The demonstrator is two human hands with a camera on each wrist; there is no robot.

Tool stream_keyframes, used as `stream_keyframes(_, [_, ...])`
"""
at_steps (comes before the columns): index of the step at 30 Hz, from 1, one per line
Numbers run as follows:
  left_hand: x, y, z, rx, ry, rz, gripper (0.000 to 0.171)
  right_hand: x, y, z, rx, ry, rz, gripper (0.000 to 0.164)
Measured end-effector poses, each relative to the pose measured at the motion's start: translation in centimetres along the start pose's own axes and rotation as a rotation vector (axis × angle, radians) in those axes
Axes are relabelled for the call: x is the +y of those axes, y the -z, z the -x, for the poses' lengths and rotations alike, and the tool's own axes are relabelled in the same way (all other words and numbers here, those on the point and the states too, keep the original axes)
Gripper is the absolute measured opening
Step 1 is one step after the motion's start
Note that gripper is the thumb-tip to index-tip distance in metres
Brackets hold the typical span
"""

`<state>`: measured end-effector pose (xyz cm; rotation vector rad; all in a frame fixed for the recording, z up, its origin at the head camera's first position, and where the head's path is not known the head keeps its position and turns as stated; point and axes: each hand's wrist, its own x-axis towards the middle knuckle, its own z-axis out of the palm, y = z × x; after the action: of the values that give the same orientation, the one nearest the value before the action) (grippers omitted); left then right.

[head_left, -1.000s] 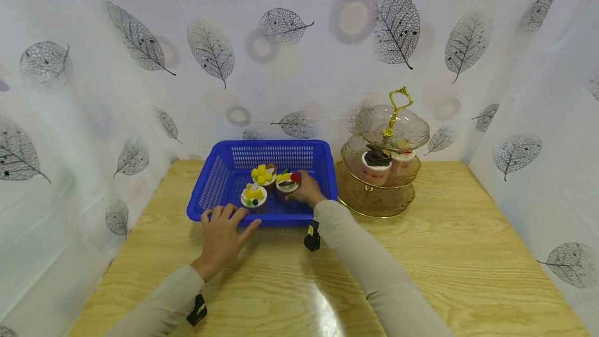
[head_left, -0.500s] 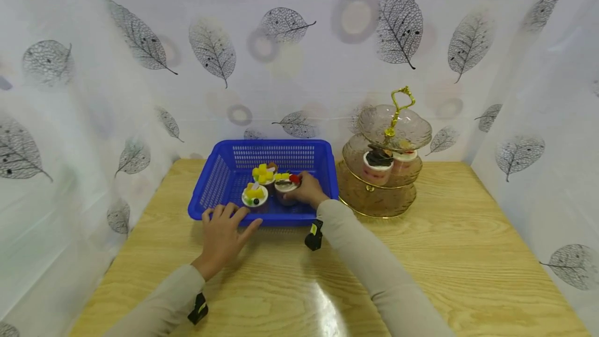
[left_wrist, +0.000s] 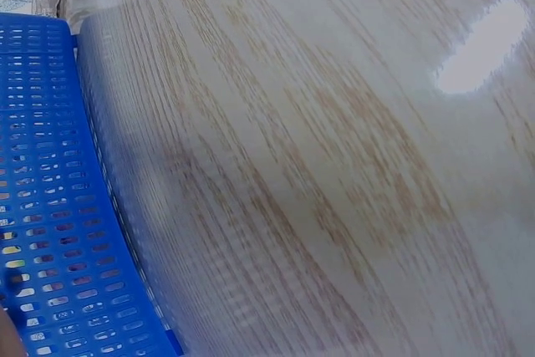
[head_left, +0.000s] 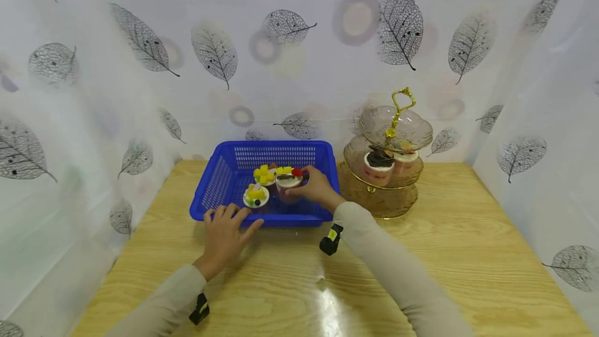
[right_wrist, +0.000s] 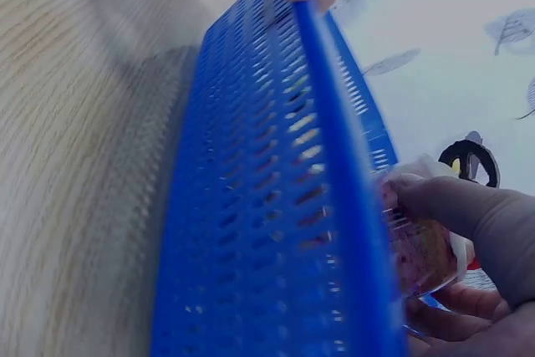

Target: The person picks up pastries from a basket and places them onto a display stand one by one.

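Note:
My right hand (head_left: 320,190) grips a clear dessert cup (head_left: 285,192) by its side, inside the blue plastic basket (head_left: 323,145). White cream, yellow cubes, a dark piece and a red berry top this cup. In the right wrist view, the thumb presses one side of the cup's pink layered wall (right_wrist: 422,261), with fingers beneath. My left hand (head_left: 223,235) rests on the basket's front rim, fingers spread over the edge and thumb out to the right. Two more cups with yellow fruit, a front one (head_left: 256,196) and a rear one (head_left: 264,176), stand left of the held cup.
Right of the basket stands a three-tier glass stand (head_left: 378,197) with a gold handle (head_left: 403,99). Its middle tier bears a cup with dark topping (head_left: 379,168) and another cream-topped cup (head_left: 406,163). A leaf-print curtain (head_left: 299,77) encloses the wooden table (head_left: 299,285).
My right hand has lifted the dessert cup slightly, its forearm shifting right. The left hand keeps its place on the basket rim.

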<state>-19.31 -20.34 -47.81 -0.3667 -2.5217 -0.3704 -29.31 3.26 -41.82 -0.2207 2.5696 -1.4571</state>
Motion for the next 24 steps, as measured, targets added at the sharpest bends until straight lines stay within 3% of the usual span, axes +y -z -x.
stream_keyframes(11, [0.1, 0.1, 0.0, 0.03, -0.024, 0.015, 0.045, 0.1, 3.0, 2.1, 0.002, 0.102, -0.133, 0.07])
stream_keyframes(24, [0.1, 0.1, 0.0, 0.042, -0.031, 0.027, 0.04, 0.9, 7.1, 5.7, -0.026, 0.174, -0.108, 0.077])
